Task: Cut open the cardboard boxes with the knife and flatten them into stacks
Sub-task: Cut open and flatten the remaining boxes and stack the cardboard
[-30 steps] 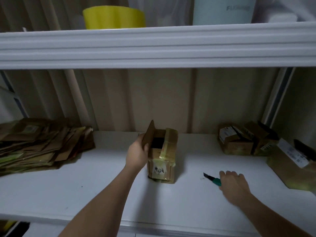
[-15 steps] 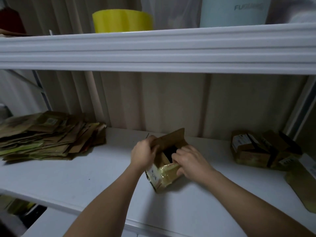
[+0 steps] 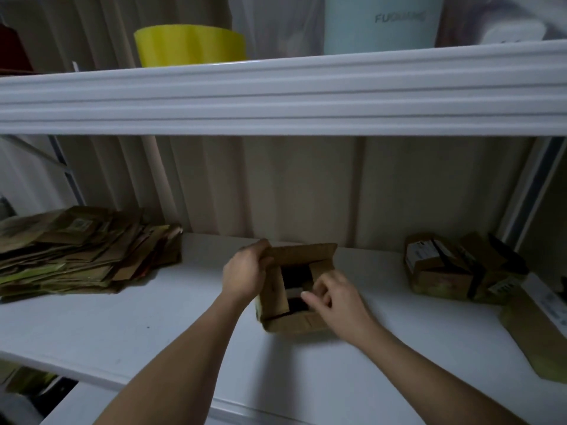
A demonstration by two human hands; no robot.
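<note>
Small cardboard box (image 3: 291,320) sat mid-shelf (image 3: 153,326), top open, flaps up. My left hand (image 3: 245,277) gripped the flap at 9 o'clock, fingers curled round its edge. My right hand (image 3: 337,299) pinched the flap at 3 o'clock. Flattened cardboard stack (image 3: 82,253) lay far toward 9; uncut boxes (image 3: 454,268) toward 3.

— What is the furniture here?
— A white metal shelf board (image 3: 153,326) below, and a ribbed white upper shelf edge (image 3: 276,96) across the top.
— And behind it?
— A beige corrugated back wall (image 3: 306,185), with a white upright post (image 3: 521,191) at the right.
— The light?
— Dim, with soft shadows under the upper shelf.
</note>
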